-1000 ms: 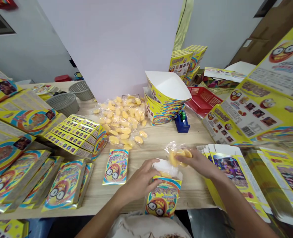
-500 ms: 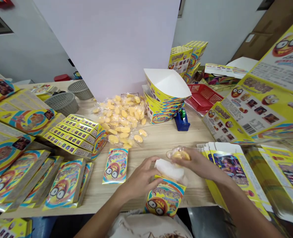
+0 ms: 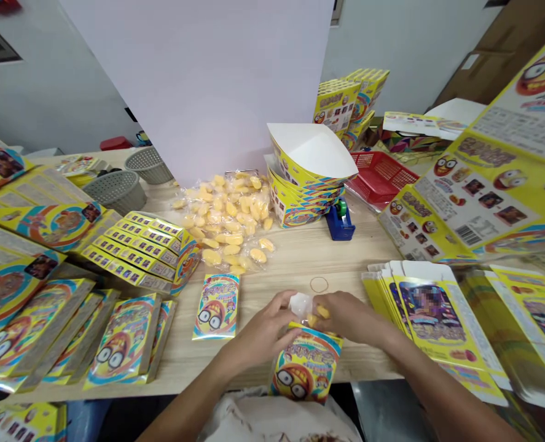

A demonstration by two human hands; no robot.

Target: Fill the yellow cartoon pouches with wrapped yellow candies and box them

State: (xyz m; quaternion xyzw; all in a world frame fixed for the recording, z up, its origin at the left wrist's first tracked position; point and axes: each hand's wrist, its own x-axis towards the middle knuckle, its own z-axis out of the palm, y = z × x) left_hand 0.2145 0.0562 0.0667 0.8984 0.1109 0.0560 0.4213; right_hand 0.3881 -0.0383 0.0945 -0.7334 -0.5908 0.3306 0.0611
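Note:
Close to my body, a yellow cartoon-printed carton [image 3: 306,367] stands tilted with its top flap up. My left hand [image 3: 272,328] has its fingers and thumb closed around the carton's upper left side. At the carton's mouth, my right hand [image 3: 343,316] pinches a clear-wrapped yellow piece [image 3: 319,312], partly inside the opening. A thin rubber band [image 3: 319,285] lies on the table just beyond my right hand. Left of the carton, a closed carton [image 3: 217,307] lies flat. Farther back is a heap of wrapped yellow pieces [image 3: 230,212].
Flat unfolded cartons [image 3: 433,319] stand in a row on the right. Filled-out cartons [image 3: 125,341] lean together on the left. Stacked display trays [image 3: 300,196], a blue tape dispenser [image 3: 340,224], a red basket [image 3: 380,178] and grey baskets [image 3: 118,191] sit farther back.
My right hand has moved left and down, bringing the wrapped yellow piece into the carton's mouth. The rubber band now lies in plain view on the table. My left hand stays on the carton.

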